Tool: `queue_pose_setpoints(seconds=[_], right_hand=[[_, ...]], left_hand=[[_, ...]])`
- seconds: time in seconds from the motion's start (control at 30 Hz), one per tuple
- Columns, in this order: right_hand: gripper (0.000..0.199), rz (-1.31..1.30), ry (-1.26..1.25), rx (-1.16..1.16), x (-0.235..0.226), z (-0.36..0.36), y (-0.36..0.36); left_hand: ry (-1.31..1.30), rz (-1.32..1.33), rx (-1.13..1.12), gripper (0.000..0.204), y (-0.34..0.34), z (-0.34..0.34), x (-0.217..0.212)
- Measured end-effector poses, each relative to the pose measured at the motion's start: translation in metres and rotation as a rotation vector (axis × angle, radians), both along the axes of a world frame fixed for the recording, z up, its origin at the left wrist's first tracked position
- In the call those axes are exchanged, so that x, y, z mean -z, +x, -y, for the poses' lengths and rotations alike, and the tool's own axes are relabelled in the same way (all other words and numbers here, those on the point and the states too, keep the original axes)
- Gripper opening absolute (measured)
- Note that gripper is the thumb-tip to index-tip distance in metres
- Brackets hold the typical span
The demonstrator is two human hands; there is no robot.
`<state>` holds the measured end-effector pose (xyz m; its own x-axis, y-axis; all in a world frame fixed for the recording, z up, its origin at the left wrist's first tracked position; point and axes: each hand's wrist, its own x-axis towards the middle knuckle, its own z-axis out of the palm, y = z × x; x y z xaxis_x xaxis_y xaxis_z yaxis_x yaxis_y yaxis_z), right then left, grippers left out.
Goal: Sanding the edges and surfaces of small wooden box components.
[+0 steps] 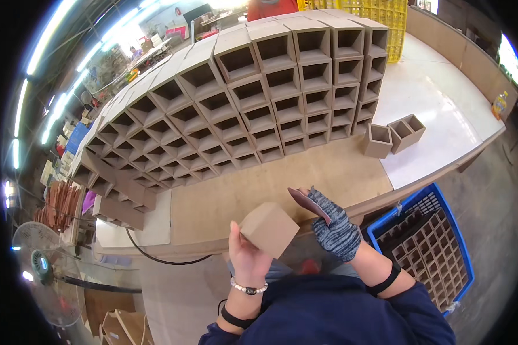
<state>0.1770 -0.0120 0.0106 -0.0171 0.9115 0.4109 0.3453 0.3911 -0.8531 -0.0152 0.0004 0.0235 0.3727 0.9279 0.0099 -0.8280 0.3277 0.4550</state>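
My left hand holds a small brown box of fibreboard, tilted, just in front of the bench edge. My right hand wears a grey knitted fingerless glove and pinches a dark reddish sheet of sandpaper right beside the box's upper right edge. Both hands are above my lap, near the front of the brown workbench.
A large stack of open box cubbies fills the back of the bench. Two loose boxes stand on the white table part at right. A blue crate of boxes sits lower right. A fan and cable are at left.
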Motion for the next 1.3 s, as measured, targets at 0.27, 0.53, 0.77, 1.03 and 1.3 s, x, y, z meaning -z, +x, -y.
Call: queue_pose_setpoints(seconds=[0.27, 0.53, 0.77, 1.03, 1.3], right_hand=[[0.064, 0.028, 0.015, 0.069, -0.001, 0.002, 0.006], [0.062, 0.068, 0.181, 0.136, -0.026, 0.009, 0.008], [0.040, 0.591, 0.462, -0.021, -0.055, 0.012, -0.019], [0.036, 0.576, 0.273, 0.171, -0.041, 0.000, 0.004], [0.039, 0.420, 0.193, 0.050, -0.024, -0.008, -0.001]], left_hand=[[-0.014, 0.132, 0.141, 0.044, -0.005, -0.005, 0.013], [0.221, -0.179, 0.065, 0.038, -0.009, -0.003, 0.007], [0.336, -0.257, 0.085, 0.039, -0.010, 0.000, 0.008], [0.331, -0.387, -0.044, 0.038, -0.006, 0.006, 0.000], [0.309, -0.368, -0.052, 0.035, 0.001, 0.008, -0.004]])
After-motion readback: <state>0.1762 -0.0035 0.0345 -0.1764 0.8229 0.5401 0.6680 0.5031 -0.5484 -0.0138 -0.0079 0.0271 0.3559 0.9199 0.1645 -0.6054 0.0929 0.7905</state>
